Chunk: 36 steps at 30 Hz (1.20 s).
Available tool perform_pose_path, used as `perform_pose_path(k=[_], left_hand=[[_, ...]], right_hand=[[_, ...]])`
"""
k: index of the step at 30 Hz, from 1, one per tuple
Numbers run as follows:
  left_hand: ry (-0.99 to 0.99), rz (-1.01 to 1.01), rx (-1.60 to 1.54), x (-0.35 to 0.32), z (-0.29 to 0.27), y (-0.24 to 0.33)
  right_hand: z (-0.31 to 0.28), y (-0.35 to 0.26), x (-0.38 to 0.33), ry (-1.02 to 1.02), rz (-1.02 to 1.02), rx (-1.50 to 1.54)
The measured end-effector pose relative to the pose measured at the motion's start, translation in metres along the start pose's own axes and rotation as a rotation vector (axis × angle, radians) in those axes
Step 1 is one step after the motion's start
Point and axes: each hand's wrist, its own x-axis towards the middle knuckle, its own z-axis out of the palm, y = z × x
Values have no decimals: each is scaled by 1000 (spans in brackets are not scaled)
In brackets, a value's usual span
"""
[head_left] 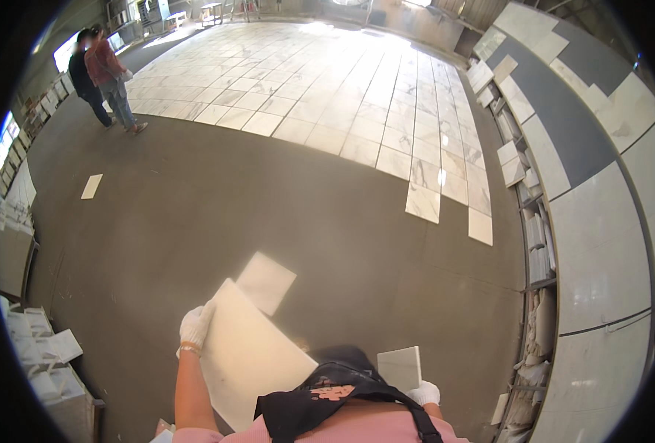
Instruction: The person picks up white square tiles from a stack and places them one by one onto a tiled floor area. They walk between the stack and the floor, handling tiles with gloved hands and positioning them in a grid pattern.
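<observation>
My left hand point(196, 325), in a white glove, grips the left edge of a large white tile point(250, 358) held tilted in front of my body. My right hand point(425, 393), also gloved, holds the lower corner of a smaller grey-white marbled tile point(400, 367) at my right side. Another white tile point(266, 282) lies flat on the dark floor just beyond the large tile. My black apron straps and pink top fill the lower edge and hide the near end of the large tile.
A wide field of laid marble tiles point(357, 96) covers the far floor. Racks of tile samples point(534, 244) line the right wall; stacked white pieces point(43, 354) sit at left. Two people point(102, 77) stand far left. A lone tile point(91, 186) lies on the floor.
</observation>
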Motion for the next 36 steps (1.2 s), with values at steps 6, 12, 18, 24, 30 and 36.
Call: perform_pose_path(k=[6,12,18,24,30,36], left_hand=[[-82,0,-20,117,16,89],[-40,-103,-24,223,29,144],[135,-163,-89,307,30,201],[145,-247,-163,392,40,247],[118,-242,-79,531,35,311],[-22,-239,-103,674,11,398]], right_hand=[[-26,-63,27,41,78,232],[-104,-154,125,-100,31,59],[-219,-266,252,-96,-58,13],[-345,-364,361,78,-163,-79],[-437,-466,429,204,-156,305],[-495,-553,460,265,-20,310]])
